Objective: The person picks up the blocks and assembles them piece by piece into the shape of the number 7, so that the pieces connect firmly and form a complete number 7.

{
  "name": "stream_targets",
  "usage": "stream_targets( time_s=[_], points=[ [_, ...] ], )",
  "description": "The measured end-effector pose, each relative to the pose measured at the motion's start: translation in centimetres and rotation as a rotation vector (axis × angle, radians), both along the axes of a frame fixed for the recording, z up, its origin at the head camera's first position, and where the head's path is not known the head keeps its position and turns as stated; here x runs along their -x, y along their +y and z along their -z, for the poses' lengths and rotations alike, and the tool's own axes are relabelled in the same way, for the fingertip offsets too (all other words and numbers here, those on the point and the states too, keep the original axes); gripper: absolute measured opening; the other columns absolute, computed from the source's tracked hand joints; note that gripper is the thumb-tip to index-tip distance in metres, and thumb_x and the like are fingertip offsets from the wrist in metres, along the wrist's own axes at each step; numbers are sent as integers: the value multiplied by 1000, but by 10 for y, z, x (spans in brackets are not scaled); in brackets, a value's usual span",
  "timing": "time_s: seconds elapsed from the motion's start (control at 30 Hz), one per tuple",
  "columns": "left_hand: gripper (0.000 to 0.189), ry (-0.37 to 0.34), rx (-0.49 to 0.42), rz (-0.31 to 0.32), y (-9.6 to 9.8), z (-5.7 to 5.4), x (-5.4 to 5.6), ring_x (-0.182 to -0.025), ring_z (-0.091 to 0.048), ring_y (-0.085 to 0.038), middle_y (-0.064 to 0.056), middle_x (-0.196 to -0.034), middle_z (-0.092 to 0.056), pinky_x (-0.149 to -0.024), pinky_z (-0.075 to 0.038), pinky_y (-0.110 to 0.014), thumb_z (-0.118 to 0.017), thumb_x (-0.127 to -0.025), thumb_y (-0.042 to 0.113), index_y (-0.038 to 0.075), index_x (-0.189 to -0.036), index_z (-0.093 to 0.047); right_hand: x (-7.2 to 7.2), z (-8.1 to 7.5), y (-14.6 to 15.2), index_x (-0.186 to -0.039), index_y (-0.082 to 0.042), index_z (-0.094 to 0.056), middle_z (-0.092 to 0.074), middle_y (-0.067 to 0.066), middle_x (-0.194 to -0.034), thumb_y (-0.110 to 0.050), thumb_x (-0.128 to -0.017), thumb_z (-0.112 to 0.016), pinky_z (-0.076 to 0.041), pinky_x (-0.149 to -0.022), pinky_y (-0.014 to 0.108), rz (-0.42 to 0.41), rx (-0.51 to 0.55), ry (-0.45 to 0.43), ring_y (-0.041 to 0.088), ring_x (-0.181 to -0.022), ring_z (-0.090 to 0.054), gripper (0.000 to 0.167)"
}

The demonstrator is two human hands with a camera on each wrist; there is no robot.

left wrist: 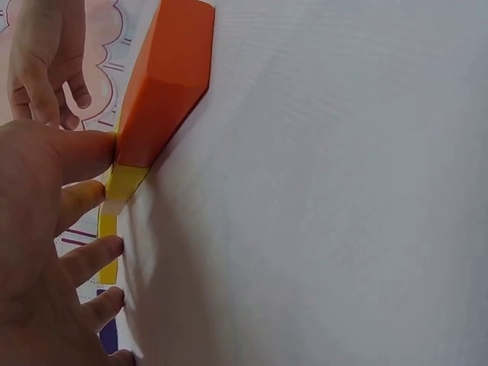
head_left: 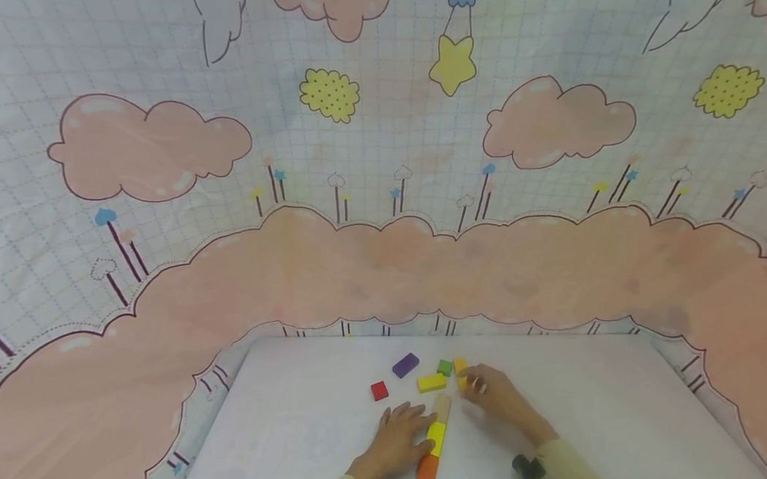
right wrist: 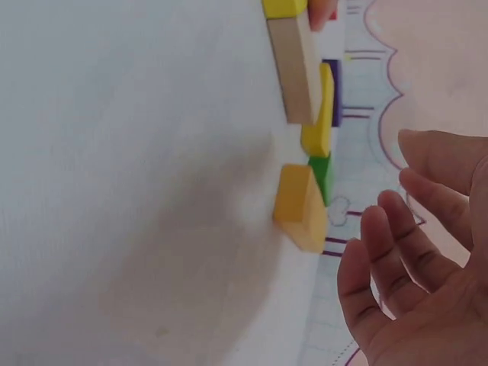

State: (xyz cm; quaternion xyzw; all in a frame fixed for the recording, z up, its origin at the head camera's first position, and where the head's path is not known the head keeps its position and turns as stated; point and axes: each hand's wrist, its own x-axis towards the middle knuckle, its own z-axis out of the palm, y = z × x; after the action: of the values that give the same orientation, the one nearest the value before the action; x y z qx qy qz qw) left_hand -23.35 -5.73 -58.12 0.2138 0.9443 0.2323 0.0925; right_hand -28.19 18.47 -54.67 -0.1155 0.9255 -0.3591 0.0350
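Observation:
An orange block (head_left: 427, 476), a yellow block (head_left: 437, 438) and a plain wooden block (head_left: 442, 408) stand end to end in a slanted row on the white table. Along the row's left side lies my left hand (head_left: 396, 440), fingers spread. In the left wrist view, its thumb tip reaches the orange block (left wrist: 164, 84) near the seam with the yellow one. My right hand (head_left: 495, 397) hovers by an amber block (head_left: 460, 364), partly covering it in the head view. From the right wrist, a gap shows between its loosely bent fingers and the amber block (right wrist: 300, 202).
Beyond the row lie a loose yellow block (head_left: 431, 382), a small green block (head_left: 445, 367), a purple block (head_left: 406, 365) and a red cube (head_left: 379, 391). A patterned cloth (head_left: 385, 269) hangs behind the white table (head_left: 288, 399).

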Motion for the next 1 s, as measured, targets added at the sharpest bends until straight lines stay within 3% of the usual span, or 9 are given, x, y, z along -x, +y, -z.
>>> stream_targets(
  time_s=[0.23,0.37,0.5,0.63,1.0],
  points=[
    [48,-17,10,-14,-1,-1,0,-142,-38,-32,0,-147,-52,-116,-23,-65,-65,-92,42,36,-138,-56,8,4,-2,-117,-19,-66,-62,-2,-106,-21,-90,-71,-49,-70,27,61,-28,-23,14,-91,-56,28],
    [47,-22,14,-20,-1,-2,0,-142,-37,-31,1,-147,-51,-116,-23,-64,-65,-92,43,36,-138,-56,12,10,-3,-117,-20,-67,-60,0,-115,-21,-89,-71,-55,-84,39,85,-65,6,18,-101,-58,29],
    [48,-27,23,-23,-1,-4,-1,-143,-37,-31,4,-148,-50,-116,-23,-64,-64,-92,44,37,-138,-55,17,10,-6,-113,-18,-70,-60,2,-118,-15,-86,-73,-50,-99,48,42,-44,56,22,-110,-59,27],
    [48,-29,21,-22,-2,-5,-1,-143,-37,-30,4,-149,-50,-116,-24,-64,-64,-92,44,37,-139,-54,25,12,-13,-113,-17,-69,-61,3,-115,-14,-87,-73,-51,-99,47,38,-49,74,22,-108,-59,26],
    [49,-37,2,-10,0,-4,0,-143,-37,-30,3,-149,-50,-116,-24,-64,-65,-92,43,38,-139,-53,41,23,-21,-123,-14,-64,-58,8,-124,-21,-88,-73,-47,-105,49,165,-88,10,24,-112,-57,37]
  ],
)
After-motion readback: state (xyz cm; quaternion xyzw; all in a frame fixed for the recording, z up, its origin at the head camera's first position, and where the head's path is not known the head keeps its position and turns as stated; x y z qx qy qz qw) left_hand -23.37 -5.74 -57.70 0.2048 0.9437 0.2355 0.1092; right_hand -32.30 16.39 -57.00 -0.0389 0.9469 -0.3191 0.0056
